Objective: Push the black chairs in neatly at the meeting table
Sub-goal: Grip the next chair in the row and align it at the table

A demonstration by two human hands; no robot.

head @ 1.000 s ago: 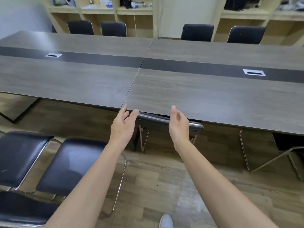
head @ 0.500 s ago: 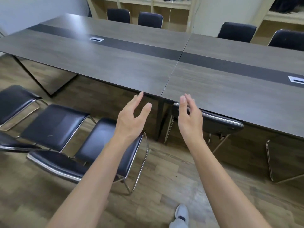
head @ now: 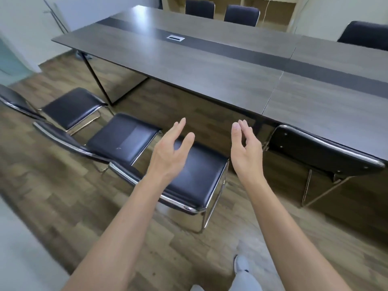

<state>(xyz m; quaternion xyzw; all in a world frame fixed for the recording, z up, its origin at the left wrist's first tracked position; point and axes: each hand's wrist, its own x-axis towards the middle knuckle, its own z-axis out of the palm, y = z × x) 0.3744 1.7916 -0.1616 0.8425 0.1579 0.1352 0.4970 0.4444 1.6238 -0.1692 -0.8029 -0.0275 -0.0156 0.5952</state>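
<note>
Three black chairs with chrome frames stand away from the long grey meeting table (head: 210,66): the nearest chair (head: 199,177) below my hands, a second chair (head: 123,137) to its left, a third chair (head: 73,106) further left. On the right, a fourth black chair (head: 321,152) is tucked under the table's near edge. My left hand (head: 170,152) hovers open above the nearest chair's seat, holding nothing. My right hand (head: 244,150) hangs in the air between the nearest chair and the tucked one, fingers relaxed and empty.
Several black chairs (head: 241,15) stand at the table's far side, in front of wooden shelves. A black table leg (head: 98,80) slants to the wood floor near the third chair. A white wall runs along the left. My shoe (head: 241,265) shows at the bottom.
My view has swung left, away from the tucked chair. Both hands have left that chair's back and now hang open over the nearest pulled-out chair.
</note>
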